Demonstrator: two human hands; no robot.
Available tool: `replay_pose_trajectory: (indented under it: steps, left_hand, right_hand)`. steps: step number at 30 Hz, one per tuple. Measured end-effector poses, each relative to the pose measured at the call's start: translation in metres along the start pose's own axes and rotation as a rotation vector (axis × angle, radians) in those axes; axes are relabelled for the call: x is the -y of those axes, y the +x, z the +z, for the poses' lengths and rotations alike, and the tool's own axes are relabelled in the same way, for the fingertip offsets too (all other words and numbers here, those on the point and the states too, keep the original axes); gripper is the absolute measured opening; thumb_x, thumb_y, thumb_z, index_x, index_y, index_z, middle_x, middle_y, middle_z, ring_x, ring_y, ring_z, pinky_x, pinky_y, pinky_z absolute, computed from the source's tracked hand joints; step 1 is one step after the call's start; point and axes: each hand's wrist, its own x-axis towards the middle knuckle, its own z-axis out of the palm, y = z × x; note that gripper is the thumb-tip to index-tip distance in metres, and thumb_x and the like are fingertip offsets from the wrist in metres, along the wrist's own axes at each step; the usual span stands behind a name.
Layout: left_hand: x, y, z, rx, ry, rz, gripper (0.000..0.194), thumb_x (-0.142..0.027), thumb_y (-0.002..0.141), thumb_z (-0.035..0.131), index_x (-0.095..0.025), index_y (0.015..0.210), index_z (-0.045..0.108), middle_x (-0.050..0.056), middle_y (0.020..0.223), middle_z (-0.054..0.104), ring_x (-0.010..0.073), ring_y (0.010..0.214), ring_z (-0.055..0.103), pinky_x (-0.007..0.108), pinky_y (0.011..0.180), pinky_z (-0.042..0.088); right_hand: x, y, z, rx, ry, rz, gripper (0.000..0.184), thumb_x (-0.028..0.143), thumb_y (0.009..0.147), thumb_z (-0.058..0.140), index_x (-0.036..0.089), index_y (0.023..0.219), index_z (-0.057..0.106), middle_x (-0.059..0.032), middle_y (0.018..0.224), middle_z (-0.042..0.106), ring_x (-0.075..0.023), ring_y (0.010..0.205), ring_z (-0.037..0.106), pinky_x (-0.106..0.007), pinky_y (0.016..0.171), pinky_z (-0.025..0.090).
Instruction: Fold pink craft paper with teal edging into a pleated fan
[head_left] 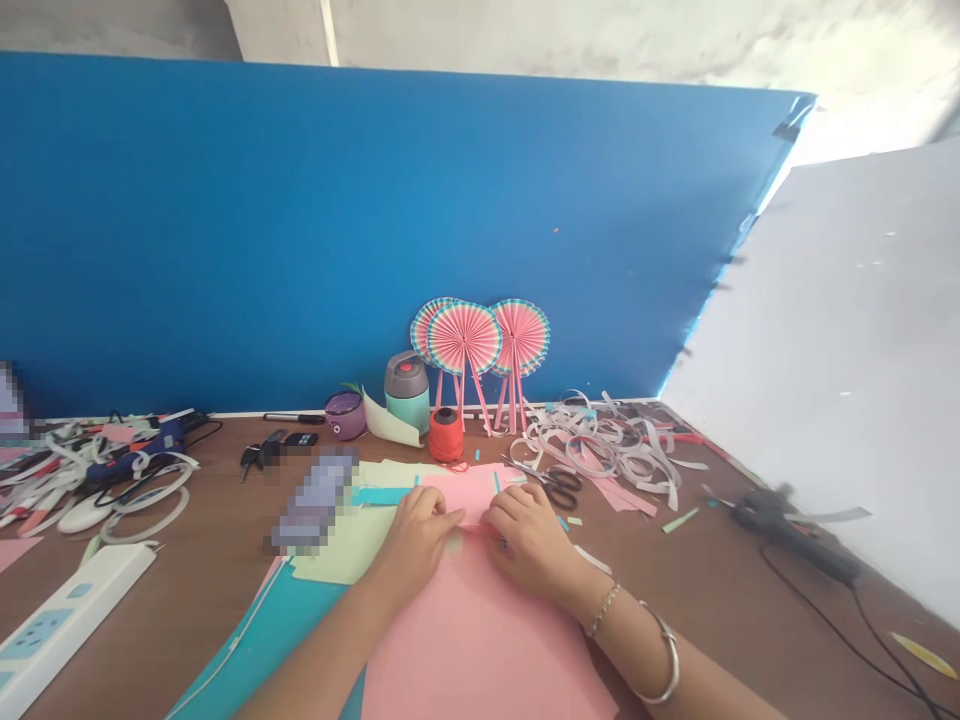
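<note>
A small pink paper (459, 492) with blue strips near its sides lies between my hands. My left hand (416, 535) has its fingers closed, thumb and fingertips pinching the near left edge of this paper. At the near right edge, my right hand (531, 535) grips the same paper with curled fingers, some hidden under the hand. Under both wrists spreads a larger pink sheet (480, 640). Pale green sheets (337, 545) and a blue paper strip (381, 496) are beside my left hand. Black-handled scissors (561, 488) lie just beyond my right hand.
Pink pleated paper fans (463, 340) lean on the blue partition (300, 220). Before them stand red string (446, 435) and a teal flask (407, 395). Paper scraps (615, 450) pile at right, near a glue gun (791, 535). A phone (315, 500) and power strip (71, 625) lie left.
</note>
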Motion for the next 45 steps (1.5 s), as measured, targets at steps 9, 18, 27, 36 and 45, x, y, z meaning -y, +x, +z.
replay_pose_trajectory:
  steps: [9,18,27,36,45]
  left_hand:
    - [0.008,-0.003,-0.013,0.132,-0.066,-0.196,0.020,-0.014,0.082,0.047,-0.021,0.090,0.063,0.004,0.088,0.062,0.0207,0.087,0.053,0.035,0.079,0.038]
    - [0.005,0.000,-0.026,0.215,-0.201,-0.299,0.020,-0.016,0.078,0.043,-0.022,0.072,0.062,0.002,0.082,0.064,0.0198,0.085,0.056,0.031,0.075,0.040]
    - [0.021,-0.002,-0.023,0.154,-0.307,-0.363,0.024,-0.020,0.079,0.043,-0.022,0.076,0.067,0.002,0.086,0.064,0.0181,0.083,0.059,0.030,0.075,0.042]
    - [0.020,-0.001,-0.019,0.107,-0.296,-0.440,0.016,-0.020,0.077,0.043,-0.021,0.076,0.060,0.002,0.082,0.064,0.0183,0.078,0.058,0.029,0.071,0.042]
    - [0.020,-0.001,-0.013,0.081,-0.260,-0.445,0.018,-0.019,0.077,0.040,-0.021,0.073,0.058,0.003,0.080,0.061,0.0187,0.078,0.057,0.029,0.071,0.042]
  right_hand:
    - [-0.009,-0.003,0.001,0.125,0.160,0.072,0.020,0.011,0.081,0.049,0.021,0.085,0.066,-0.0040,0.078,0.062,-0.0176,0.078,0.051,-0.030,0.070,0.030]
    - [-0.015,-0.004,-0.001,0.119,0.306,0.244,0.009,0.012,0.077,0.053,0.017,0.073,0.060,-0.0025,0.071,0.061,-0.0157,0.068,0.053,-0.026,0.063,0.036]
    - [-0.026,-0.006,0.000,0.111,0.490,0.317,0.014,0.016,0.082,0.047,0.018,0.081,0.061,-0.0048,0.081,0.065,-0.0169,0.076,0.057,-0.026,0.068,0.040]
    - [-0.024,-0.001,0.002,0.146,0.628,0.486,0.007,0.016,0.077,0.048,0.017,0.078,0.056,-0.0021,0.071,0.064,-0.0145,0.064,0.055,-0.023,0.058,0.037]
    - [-0.023,0.006,0.003,0.133,0.550,0.565,0.005,0.016,0.072,0.052,0.017,0.073,0.057,-0.0007,0.064,0.061,-0.0138,0.060,0.053,-0.023,0.054,0.034]
